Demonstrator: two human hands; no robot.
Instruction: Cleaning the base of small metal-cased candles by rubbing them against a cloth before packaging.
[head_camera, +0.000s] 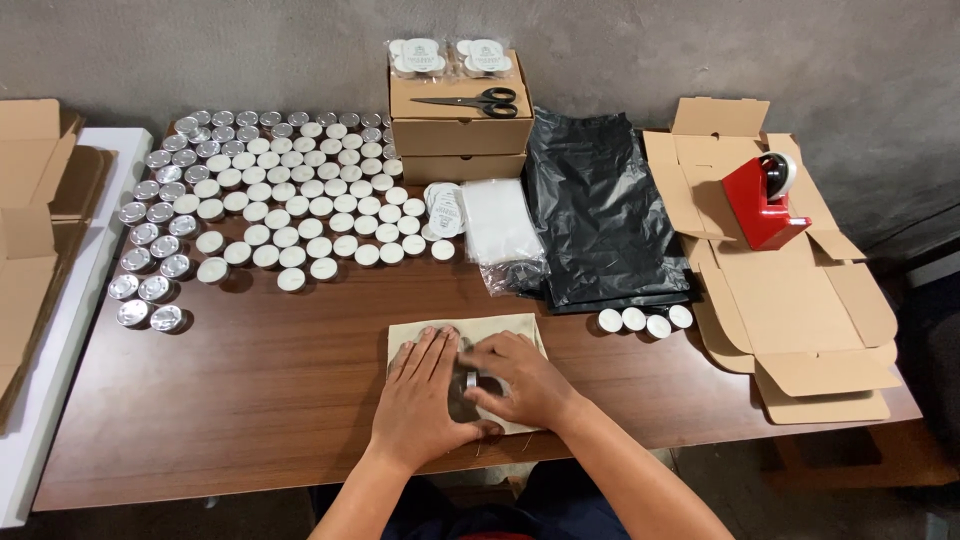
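Both hands press flat on the cloth pouch (466, 335), left hand (428, 388) spread, right hand (520, 380) pinching a tea light (470, 381). A slip could tip it.

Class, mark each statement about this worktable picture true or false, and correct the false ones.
1. Both hands rest on a beige cloth pouch at the table's near edge. True.
2. The scissors lie on the black plastic bags. False: they lie on the stacked cardboard boxes.
3. The red tape dispenser stands on unfolded cardboard. True.
4. The left hand holds the scissors. False: it presses on the pouch, beside the right hand.
5. Four tealights sit apart, right of the pouch. True.
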